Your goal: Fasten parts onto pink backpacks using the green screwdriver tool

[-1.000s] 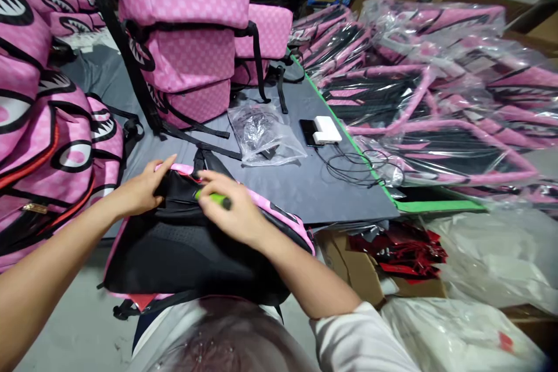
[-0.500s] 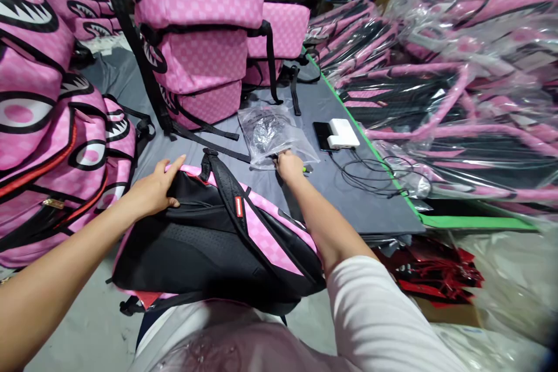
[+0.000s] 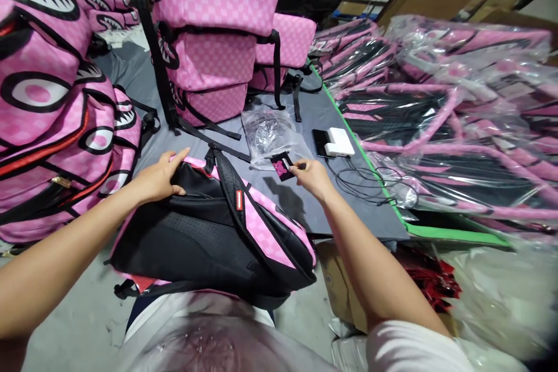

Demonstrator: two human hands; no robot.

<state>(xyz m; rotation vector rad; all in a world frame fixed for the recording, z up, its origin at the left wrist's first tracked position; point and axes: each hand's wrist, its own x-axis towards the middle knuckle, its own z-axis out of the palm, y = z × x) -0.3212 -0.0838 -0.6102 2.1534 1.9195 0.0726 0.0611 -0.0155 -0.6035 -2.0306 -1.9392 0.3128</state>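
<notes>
A pink and black checkered backpack (image 3: 218, 232) lies back-side up at the near edge of the grey table (image 3: 340, 209). My left hand (image 3: 159, 177) rests on its top edge, fingers curled over the rim beside the black handle. My right hand (image 3: 314, 177) hovers above the table to the right of the backpack, pinching a small black and pink tag (image 3: 282, 165) between fingers and thumb. Just behind the tag lies a clear plastic bag (image 3: 270, 133) with dark contents.
Stacked pink checkered backpacks (image 3: 213, 40) stand at the back; more with eye and teeth prints (image 3: 47, 116) pile up at the left. Bagged backpacks (image 3: 436, 116) cover the right side. A phone and white power bank (image 3: 333, 142) with cables lie near the green table edge.
My right hand left the backpack, reached to the clear bag, and now comes back holding a small tag. The green object it held a second ago is out of sight. My left hand stayed.
</notes>
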